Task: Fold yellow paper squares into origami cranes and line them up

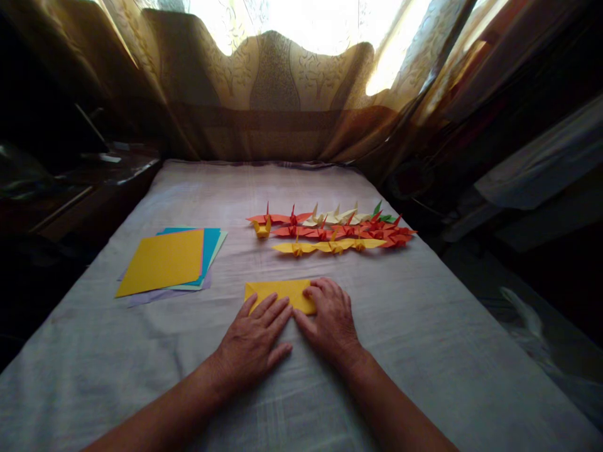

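Hands lie flat on a folded yellow sheet [281, 292] at the near middle of the cloth-covered surface [424, 326]. We find the left hand [254, 342] open, fingers spread over the sheet's near edge; the right hand [330, 317] is open too, pressing its right end. In our judgement, a clean crease calls for aligned edges, 1 hand pinning while the other runs along the fold. A stack of coloured paper [167, 260] lies left; folded cranes [334, 232] sit in rows beyond. We can read no writing or brand.
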`<state>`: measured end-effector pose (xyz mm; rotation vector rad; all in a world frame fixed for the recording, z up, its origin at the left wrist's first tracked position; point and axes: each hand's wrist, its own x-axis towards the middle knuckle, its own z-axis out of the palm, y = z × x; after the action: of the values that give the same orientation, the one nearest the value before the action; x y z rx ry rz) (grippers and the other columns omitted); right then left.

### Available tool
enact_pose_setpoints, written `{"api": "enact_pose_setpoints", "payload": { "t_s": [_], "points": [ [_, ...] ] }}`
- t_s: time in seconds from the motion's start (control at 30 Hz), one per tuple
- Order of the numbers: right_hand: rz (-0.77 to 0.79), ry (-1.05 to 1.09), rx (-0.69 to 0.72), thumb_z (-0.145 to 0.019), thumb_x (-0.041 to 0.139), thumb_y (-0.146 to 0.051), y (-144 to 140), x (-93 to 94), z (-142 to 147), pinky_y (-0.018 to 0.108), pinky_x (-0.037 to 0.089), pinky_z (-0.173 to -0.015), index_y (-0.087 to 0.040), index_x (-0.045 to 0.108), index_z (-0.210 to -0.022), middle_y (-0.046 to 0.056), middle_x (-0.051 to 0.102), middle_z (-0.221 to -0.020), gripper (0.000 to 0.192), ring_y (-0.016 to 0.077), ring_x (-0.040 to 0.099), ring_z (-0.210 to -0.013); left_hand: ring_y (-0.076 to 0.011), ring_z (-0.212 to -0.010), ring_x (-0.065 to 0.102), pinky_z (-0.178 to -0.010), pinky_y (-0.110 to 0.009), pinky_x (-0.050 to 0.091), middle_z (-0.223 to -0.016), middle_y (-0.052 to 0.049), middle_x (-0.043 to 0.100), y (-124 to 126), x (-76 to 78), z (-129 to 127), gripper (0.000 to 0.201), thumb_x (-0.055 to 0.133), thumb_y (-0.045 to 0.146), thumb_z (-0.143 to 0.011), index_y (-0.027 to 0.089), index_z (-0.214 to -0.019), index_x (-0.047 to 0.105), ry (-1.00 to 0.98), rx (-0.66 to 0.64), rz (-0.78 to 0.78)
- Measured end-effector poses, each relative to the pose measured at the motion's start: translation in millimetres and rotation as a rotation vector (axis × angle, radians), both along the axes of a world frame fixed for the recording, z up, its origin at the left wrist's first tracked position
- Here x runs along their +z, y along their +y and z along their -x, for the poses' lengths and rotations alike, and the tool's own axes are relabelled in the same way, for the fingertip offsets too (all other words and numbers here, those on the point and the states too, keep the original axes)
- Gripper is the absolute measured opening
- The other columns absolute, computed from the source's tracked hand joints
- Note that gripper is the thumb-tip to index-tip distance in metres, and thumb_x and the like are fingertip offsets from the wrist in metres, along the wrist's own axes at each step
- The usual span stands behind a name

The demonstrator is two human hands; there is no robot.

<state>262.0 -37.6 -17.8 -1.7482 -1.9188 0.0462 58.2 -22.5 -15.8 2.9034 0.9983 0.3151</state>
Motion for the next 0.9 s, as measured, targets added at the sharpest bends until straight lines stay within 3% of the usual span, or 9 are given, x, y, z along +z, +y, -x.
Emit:
{"api": "enact_pose_setpoints", "payload": {
  "t_s": [0.17,0.37,0.53,0.7,0.9],
  "points": [
    [0.109,-0.013,-0.023,-0.081,0.062,-0.027,-3,-2.4,-14,0.048,0.034,-0.108,-0.021,0.063,-0.107,0.012,0.058,-0.131,0.027,0.0308,0.043,-0.132,-0.0301,-0.134,0.047,-0.114,-0.049,0.026,-0.147,-0.008,0.053,1,3.4,1,0.057,0.045,0.051,-0.098,0.02,-0.146,0.046,0.029,-0.011,0.015],
    [0.183,-0.009,-0.035,-0.082,0.059,-0.026,-5,-1.9,-22,0.051,0.034,-0.108,-0.022,0.064,-0.111,0.013,0.053,-0.14,0.03,0.0318,0.04,-0.136,-0.0314,-0.133,0.048,-0.111,-0.053,0.029,-0.147,-0.007,0.053,3,4.2,2,0.049,0.044,0.054,-0.098,0.036,-0.143,0.05,0.037,-0.013,0.043],
    [0.216,0.002,-0.039,-0.082,0.059,-0.025,-4,0.8,-20,0.052,0.033,-0.11,-0.023,0.065,-0.11,0.013,0.052,-0.143,0.029,0.0313,0.039,-0.138,-0.0303,-0.138,0.044,-0.113,-0.051,0.028,-0.151,-0.007,0.048,7,5.7,7,0.052,0.039,0.057,-0.099,0.034,-0.145,0.046,0.056,-0.039,0.103],
    [0.229,0.008,-0.044,-0.082,0.059,-0.026,-2,-0.8,-21,0.052,0.033,-0.11,-0.023,0.066,-0.11,0.012,0.054,-0.141,0.029,0.0316,0.04,-0.139,-0.0297,-0.144,0.035,-0.118,-0.05,0.022,-0.156,-0.005,0.039,12,15.9,27,0.06,0.034,0.061,-0.099,0.032,-0.15,0.038,0.148,-0.097,0.205],
    [0.197,0.016,-0.048,-0.08,0.062,-0.025,-1,-5.8,-23,0.052,0.033,-0.11,-0.024,0.066,-0.107,0.011,0.054,-0.141,0.027,0.0306,0.041,-0.138,-0.0307,-0.145,0.034,-0.119,-0.052,0.015,-0.157,-0.005,0.038,15,20.6,72,0.063,0.035,0.063,-0.098,0.032,-0.153,0.032,0.219,-0.074,0.224]
  ]
}}
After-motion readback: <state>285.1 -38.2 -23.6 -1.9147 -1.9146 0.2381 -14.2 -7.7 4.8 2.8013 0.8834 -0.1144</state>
